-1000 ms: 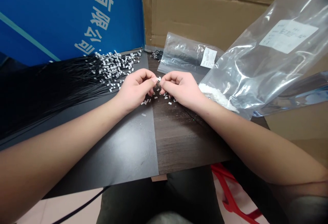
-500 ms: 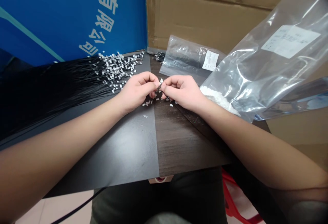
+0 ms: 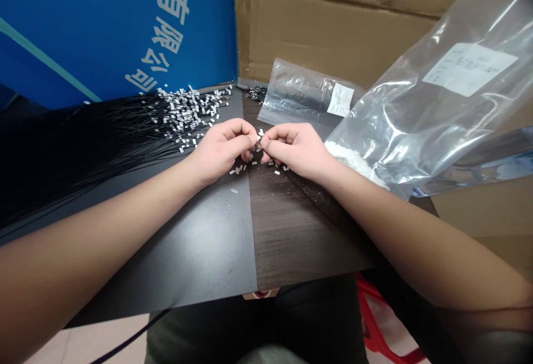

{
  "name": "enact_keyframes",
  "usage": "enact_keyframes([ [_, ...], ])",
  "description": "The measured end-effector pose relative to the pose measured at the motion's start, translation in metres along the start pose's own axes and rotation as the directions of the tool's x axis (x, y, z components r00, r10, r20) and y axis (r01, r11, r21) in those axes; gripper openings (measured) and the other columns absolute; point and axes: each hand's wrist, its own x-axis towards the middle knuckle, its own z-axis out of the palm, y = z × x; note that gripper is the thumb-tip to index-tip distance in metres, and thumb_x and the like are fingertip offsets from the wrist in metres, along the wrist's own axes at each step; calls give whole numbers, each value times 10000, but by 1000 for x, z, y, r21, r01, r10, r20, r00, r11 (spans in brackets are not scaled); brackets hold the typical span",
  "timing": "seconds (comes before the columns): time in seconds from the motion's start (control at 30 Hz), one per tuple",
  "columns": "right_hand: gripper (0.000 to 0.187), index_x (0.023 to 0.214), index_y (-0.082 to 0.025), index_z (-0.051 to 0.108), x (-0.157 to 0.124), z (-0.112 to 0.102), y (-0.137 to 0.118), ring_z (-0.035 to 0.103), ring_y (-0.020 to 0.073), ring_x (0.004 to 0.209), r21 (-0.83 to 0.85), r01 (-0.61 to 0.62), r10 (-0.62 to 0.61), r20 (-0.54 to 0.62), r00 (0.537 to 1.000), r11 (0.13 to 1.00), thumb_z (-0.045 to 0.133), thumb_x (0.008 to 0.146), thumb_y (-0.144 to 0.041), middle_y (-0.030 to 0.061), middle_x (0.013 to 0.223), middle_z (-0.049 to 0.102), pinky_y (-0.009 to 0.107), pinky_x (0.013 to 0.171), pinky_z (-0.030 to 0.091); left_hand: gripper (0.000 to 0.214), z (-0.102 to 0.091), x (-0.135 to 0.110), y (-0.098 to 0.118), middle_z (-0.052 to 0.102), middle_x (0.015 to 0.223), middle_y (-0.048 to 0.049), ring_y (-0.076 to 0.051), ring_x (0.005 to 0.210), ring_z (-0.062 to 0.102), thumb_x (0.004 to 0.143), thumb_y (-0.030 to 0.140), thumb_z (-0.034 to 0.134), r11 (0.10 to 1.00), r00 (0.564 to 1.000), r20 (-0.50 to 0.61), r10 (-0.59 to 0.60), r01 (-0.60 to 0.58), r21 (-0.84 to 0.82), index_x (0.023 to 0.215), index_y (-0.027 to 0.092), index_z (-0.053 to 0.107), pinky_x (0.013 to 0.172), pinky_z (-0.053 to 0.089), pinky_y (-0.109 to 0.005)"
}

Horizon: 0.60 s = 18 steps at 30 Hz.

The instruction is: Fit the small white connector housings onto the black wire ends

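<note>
My left hand (image 3: 231, 147) is closed in a pinch, its fingertips on a small white connector piece that is mostly hidden. Almost touching it, my right hand (image 3: 295, 147) pinches a thin black wire (image 3: 260, 140), whose end lies between the two sets of fingertips. Loose white connector pieces (image 3: 238, 170) are scattered on the tabletop under and around both hands. Left of my left hand lies a large bundle of black wires (image 3: 83, 133), with many white connectors (image 3: 187, 108) on their ends.
Behind my right hand, a clear bag (image 3: 300, 94) with a label lies on the table (image 3: 300, 242). A larger clear bag (image 3: 416, 114) at the right holds white pieces (image 3: 353, 161). A blue panel (image 3: 104, 19) and a cardboard box (image 3: 333, 25) stand at the back.
Both hands stay pinched together at nearly the same spot. A little more of the dark wire shows between the fingertips. The whole view has shifted slightly.
</note>
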Motion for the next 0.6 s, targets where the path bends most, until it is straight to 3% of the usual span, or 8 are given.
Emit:
enact_keyframes([
  [0.6, 54, 860, -170, 739, -1, 1, 0, 674, 133, 647, -91, -2, 0, -16, 1000, 996, 693, 879, -191, 21, 747, 777, 250, 608, 476, 113, 0, 0, 0, 659, 689, 10, -122, 612, 589, 836, 274, 752, 999, 999, -22, 31, -31, 39, 830, 190, 676, 601, 453, -255],
])
